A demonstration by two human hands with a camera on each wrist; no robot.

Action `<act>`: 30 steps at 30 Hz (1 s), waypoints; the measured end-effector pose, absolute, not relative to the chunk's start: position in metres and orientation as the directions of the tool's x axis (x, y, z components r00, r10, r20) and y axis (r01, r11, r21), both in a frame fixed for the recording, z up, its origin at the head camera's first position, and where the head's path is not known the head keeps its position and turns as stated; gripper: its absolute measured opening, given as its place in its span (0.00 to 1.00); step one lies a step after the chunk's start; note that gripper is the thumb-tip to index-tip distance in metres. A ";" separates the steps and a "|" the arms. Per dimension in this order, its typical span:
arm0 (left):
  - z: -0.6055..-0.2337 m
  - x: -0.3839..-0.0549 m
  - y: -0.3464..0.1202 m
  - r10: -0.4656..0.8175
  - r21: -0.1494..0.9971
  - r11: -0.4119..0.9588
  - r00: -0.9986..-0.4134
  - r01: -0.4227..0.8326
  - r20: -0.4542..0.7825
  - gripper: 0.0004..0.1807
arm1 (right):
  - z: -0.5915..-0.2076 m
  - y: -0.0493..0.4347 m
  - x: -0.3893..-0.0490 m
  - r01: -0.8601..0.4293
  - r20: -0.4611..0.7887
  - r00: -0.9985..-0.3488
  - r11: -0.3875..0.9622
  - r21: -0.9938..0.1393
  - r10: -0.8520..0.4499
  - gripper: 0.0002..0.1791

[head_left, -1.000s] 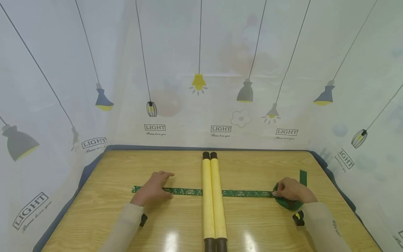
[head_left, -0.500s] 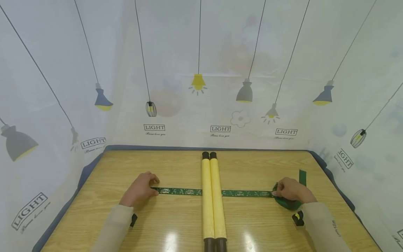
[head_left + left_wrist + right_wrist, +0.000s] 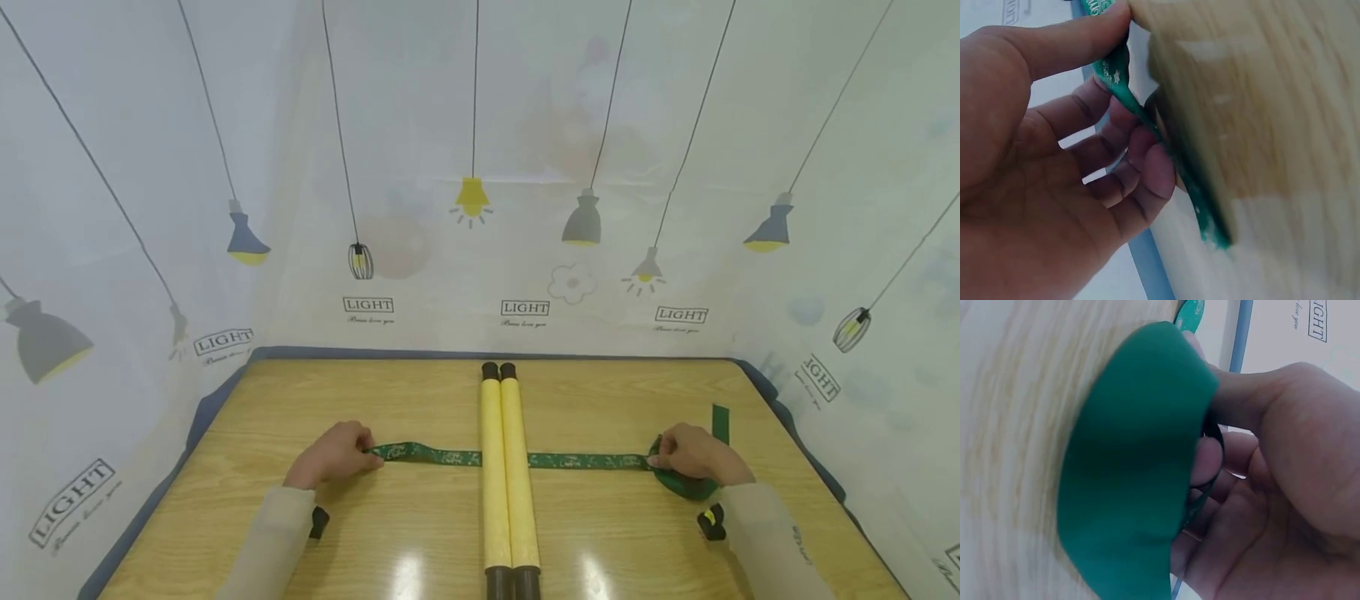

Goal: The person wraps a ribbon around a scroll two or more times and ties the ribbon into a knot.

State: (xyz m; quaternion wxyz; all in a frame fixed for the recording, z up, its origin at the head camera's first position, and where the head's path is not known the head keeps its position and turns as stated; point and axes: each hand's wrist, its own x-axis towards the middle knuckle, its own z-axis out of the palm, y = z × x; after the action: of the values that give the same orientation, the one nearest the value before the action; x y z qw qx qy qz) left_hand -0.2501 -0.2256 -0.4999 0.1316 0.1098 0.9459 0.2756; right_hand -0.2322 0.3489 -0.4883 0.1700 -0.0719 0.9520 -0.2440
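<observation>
A green printed ribbon (image 3: 450, 457) runs across the table beneath two yellow rods (image 3: 493, 483) with dark ends, which lie side by side. My left hand (image 3: 333, 454) pinches the ribbon close to its left end. In the left wrist view, thumb and fingertips hold the ribbon (image 3: 1113, 72), and its short tail hangs past the fingers towards the wood. At the right, my right hand (image 3: 697, 452) pinches the ribbon where it bends into a loop. The right wrist view shows the plain side of this ribbon loop (image 3: 1135, 462) curving in front of the fingers.
The wooden table (image 3: 375, 392) has a blue edging (image 3: 450, 353) along the back. A white curtain (image 3: 420, 108) printed with lamps surrounds its back and sides. A loose green ribbon tail (image 3: 721, 423) sticks out behind my right hand.
My left hand slid left along the ribbon, closed its fingers on it and lifted it a little, so the left stretch now twists and bows. My right hand stays put.
</observation>
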 end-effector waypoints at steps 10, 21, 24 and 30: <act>-0.497 -0.250 -0.247 0.280 0.711 0.697 -0.948 0.093 -0.150 0.12 | -0.494 0.356 -0.232 -0.132 -0.210 -0.939 0.850 -0.510 -0.272 0.15; -0.497 -0.246 -0.258 0.126 0.752 0.659 -0.984 -0.011 -0.125 0.12 | -0.493 0.366 -0.229 -0.149 -0.201 -0.927 0.804 -0.575 -0.316 0.15; -0.496 -0.243 -0.262 0.087 0.761 0.646 -0.986 -0.051 -0.140 0.12 | -0.490 0.368 -0.230 -0.158 -0.209 -0.913 0.776 -0.611 -0.351 0.15; -0.494 -0.239 -0.270 0.034 0.763 0.640 -0.988 -0.097 -0.154 0.12 | -0.486 0.376 -0.231 -0.193 -0.199 -0.895 0.749 -0.634 -0.399 0.15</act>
State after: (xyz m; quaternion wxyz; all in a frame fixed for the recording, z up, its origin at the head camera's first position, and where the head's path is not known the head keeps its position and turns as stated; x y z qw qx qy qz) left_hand -0.2391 -0.2696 -0.4939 0.0770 -0.0174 0.9022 0.4241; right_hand -0.2305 0.3757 -0.4860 0.1633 -0.1606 0.9208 -0.3156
